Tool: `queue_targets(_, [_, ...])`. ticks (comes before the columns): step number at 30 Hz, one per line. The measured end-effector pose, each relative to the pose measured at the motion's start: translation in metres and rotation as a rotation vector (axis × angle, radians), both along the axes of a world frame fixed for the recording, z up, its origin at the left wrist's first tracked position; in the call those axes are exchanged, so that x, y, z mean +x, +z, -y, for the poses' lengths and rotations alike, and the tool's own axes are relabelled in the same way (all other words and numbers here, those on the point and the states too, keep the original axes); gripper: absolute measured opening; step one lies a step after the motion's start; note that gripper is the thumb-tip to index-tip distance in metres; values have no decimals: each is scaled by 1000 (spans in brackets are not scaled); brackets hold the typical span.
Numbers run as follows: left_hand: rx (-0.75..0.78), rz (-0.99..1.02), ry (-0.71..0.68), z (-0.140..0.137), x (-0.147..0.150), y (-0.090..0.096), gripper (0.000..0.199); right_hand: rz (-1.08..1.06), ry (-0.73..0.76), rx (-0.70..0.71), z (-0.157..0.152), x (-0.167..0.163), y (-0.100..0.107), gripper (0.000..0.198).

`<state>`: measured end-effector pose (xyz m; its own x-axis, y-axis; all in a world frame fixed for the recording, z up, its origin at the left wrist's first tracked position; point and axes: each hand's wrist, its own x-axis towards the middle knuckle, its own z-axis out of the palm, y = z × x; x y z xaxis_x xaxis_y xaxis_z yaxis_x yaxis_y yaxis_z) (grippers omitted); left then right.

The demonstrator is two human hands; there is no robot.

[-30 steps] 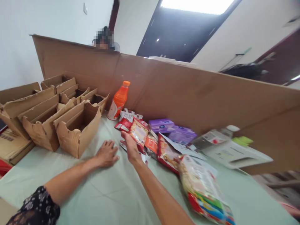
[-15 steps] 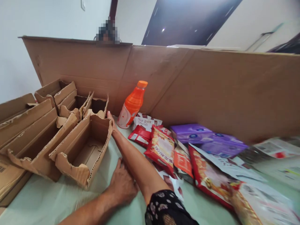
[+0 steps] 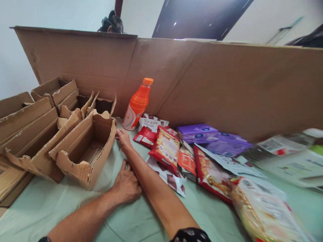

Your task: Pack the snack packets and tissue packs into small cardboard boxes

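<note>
My right hand reaches forward beside the rear right side of an open cardboard box. Its fingertips are at the box wall; whether they touch it I cannot tell. Its fingers are loosely bent and hold nothing visible. My left hand lies palm down on the green cloth, under the right forearm, fingers pointing forward. An orange bottle stands tilted in view just beyond my right hand. Right of it lie a white "Super Meal" packet and a red snack packet.
Several more cardboard boxes crowd the left side. A tall cardboard panel walls off the back, with a person's head behind it. Purple packs, further packets and blurred clear containers lie on the right.
My right hand has drawn back slightly from the box's rear corner. The view has shifted, so things sit higher and a little further left. Boxes and bottle look otherwise the same.
</note>
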<state>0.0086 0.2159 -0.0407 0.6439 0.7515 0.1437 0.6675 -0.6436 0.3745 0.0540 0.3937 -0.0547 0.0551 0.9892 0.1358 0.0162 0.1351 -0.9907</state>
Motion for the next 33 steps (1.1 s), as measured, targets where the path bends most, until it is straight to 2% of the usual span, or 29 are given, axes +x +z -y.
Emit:
queue_targets(4, [-21,-9,12,-1,1,-3,59,43,74,19,39,7,6,43])
queue_targets(8, [-39,-25,24,-1,-1,-3,60,109,210,84,60,-7,16,35])
queue_targets(11, [-48,-33,23,-1,-2,-4,61,182,233,92,61,-13,18,35])
queue_targets(15, [-52,-23,16,0,-1,-8,61,268,205,75,59,-5,10,38])
queue_targets(21, [-49,-17,-2,-3,-1,-10,62,337,143,71,53,2,-1,28])
queue_targets(27, [-18,-18,-10,-5,-2,-14,61,414,167,100,50,2,3,20])
queue_targets(33, [39,-29,-8,-14,-5,-22,53,505,157,90,46,-1,10,25])
